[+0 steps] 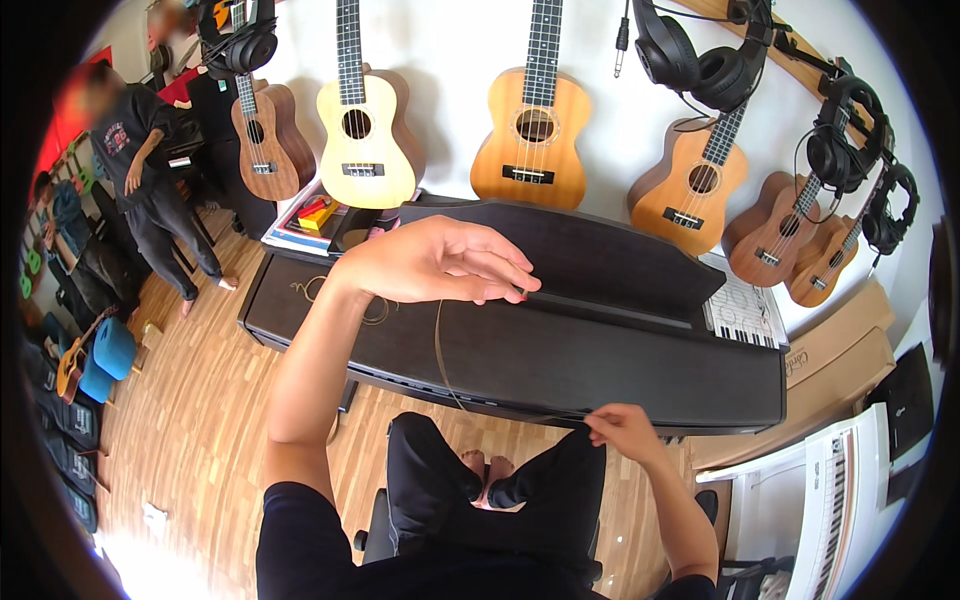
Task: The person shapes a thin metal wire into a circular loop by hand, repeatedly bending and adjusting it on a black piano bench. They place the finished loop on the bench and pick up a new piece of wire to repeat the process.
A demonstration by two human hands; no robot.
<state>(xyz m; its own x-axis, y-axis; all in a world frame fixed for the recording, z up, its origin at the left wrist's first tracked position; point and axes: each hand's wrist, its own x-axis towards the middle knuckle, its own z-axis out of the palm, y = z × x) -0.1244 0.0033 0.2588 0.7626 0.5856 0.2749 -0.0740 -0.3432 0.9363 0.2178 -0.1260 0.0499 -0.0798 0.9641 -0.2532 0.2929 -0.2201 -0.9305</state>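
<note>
My left hand point(450, 262) is raised over the dark piano lid, its fingers curved and the thumb and fingertips pinched together. A tiny red bit point(523, 296) shows at those fingertips. From under this hand a thin golden-brown string point(440, 345) hangs down in a curve past the lid's front edge. It seems to run on to the right, toward my right hand point(622, 430), which pinches its thin end low by my right knee. Part of the string is hard to follow against the dark lid.
The closed dark digital piano point(600, 365) stands before my knees, with loose coiled string point(375, 312) on its lid. Several ukuleles, one a pale ukulele point(360, 140), and headphones point(700, 65) hang behind. A white keyboard point(825, 500) stands right; a person point(150, 170) stands far left.
</note>
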